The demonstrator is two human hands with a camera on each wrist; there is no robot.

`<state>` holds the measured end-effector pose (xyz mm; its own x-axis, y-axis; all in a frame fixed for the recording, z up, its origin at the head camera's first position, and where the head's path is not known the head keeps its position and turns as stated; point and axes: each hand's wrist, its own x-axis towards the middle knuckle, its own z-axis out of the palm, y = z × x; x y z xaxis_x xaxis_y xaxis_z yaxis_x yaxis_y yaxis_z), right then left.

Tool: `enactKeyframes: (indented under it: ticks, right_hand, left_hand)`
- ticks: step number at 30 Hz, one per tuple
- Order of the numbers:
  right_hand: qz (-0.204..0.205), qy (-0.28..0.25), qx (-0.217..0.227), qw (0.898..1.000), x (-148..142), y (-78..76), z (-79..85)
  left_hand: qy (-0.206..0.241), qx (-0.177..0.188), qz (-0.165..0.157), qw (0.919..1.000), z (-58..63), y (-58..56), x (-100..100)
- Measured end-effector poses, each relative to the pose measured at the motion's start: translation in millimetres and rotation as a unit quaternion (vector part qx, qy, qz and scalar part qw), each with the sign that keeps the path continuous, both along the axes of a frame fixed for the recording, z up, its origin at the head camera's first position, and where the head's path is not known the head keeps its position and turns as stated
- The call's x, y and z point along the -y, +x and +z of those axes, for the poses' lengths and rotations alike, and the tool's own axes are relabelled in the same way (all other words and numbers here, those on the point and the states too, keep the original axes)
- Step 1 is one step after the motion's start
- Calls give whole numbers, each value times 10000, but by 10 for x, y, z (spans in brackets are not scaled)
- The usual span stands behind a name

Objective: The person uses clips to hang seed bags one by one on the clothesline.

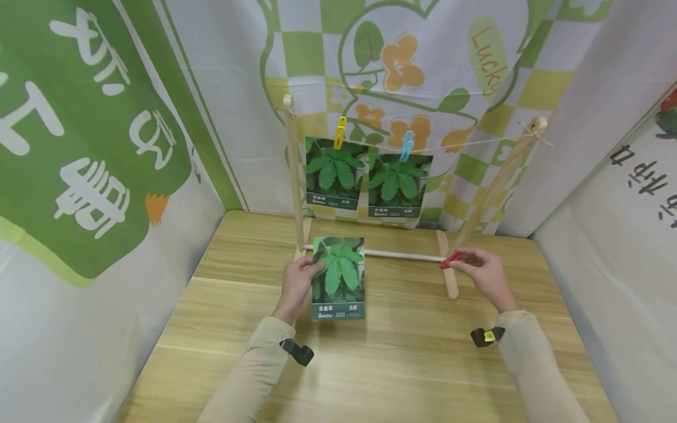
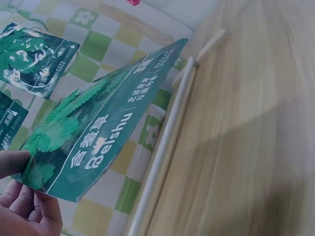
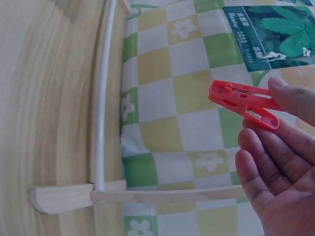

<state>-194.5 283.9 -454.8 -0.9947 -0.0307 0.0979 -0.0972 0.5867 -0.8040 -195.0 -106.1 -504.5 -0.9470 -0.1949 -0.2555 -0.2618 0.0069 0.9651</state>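
A green seed packet (image 1: 338, 279) with a leaf picture is pinched at its left edge by my left hand (image 1: 298, 285). In the left wrist view the thumb lies on the front of the packet (image 2: 98, 128), the fingers behind it. My right hand (image 1: 486, 276) pinches a red clothespin (image 1: 451, 259) by its handle ends, near the right foot of the wooden frame. The right wrist view shows the clothespin (image 3: 243, 103) between thumb and fingers, gripping nothing. Two similar packets hang on the string, one under a yellow clothespin (image 1: 340, 133), the other under a blue clothespin (image 1: 406, 146).
The wooden frame has a left post (image 1: 293, 176), a slanting right post (image 1: 497, 185) and a white crossbar (image 1: 402, 255) low down. A thin string (image 1: 471, 144) runs between the post tops. Behind stands a patterned curtain (image 1: 304, 53); below is the wooden table (image 1: 412, 358).
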Motion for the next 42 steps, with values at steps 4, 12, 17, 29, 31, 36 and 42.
enactKeyframes:
  ticks: [4,12,17,29,31,36,42]
  right_hand:
    - [-31,-123,-197,9997,15,-13,89]
    - [40,-218,-540,9983,27,-5,234]
    - [-36,-222,-616,9978,16,-25,284]
    - [-61,22,-1068,9943,17,-28,398]
    - [-67,60,-1066,9943,12,-31,413]
    - [-4,146,-1114,9937,-6,-38,448]
    - [72,162,-1398,9900,5,-71,526]
  left_hand:
    - [66,-144,-22,9999,77,-4,-17]
    - [30,-264,-116,9996,193,-40,-51]
    - [68,-357,-184,9992,238,-65,-67]
    - [-41,-583,-456,9973,418,-61,-134]
    - [-45,-601,-481,9970,447,-62,-143]
    - [10,-607,-539,9967,494,-73,-161]
    - [7,-698,-531,9961,543,-120,-197]
